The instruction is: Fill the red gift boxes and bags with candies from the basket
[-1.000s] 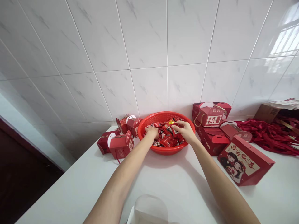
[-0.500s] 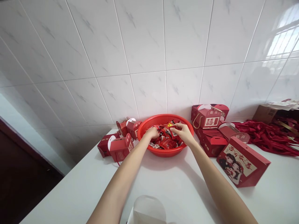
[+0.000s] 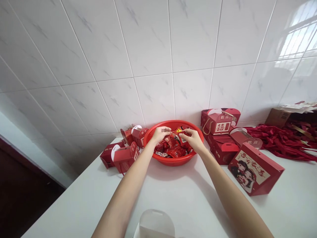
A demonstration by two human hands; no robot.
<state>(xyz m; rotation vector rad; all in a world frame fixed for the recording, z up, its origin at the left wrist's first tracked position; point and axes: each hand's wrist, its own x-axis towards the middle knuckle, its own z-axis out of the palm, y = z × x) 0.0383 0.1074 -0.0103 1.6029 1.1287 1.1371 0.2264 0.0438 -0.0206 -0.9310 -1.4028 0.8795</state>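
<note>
A red plastic basket (image 3: 173,162) stands against the tiled wall, filled with red-wrapped candies (image 3: 174,150). Over its left part is my left hand (image 3: 160,134), fingers pinched on a red wrapped candy (image 3: 170,138). My right hand (image 3: 192,138) is above the right part, thumb and fingers closed on another red packet (image 3: 183,139). A yellow wrapper (image 3: 178,130) shows between the hands. At the bottom edge, an open white box (image 3: 156,223) is partly cut off by the frame.
Red gift boxes (image 3: 123,158) cluster left of the basket. More boxes (image 3: 224,150) are stacked on the right, with a larger printed box (image 3: 256,170) in front. Dark red ribbons (image 3: 274,140) and a brown carton (image 3: 276,117) lie at the far right of the white table (image 3: 183,198).
My left hand has risen out of the candies, and its fingers now show near the right hand. The right hand has barely moved. The view has shifted slightly.
</note>
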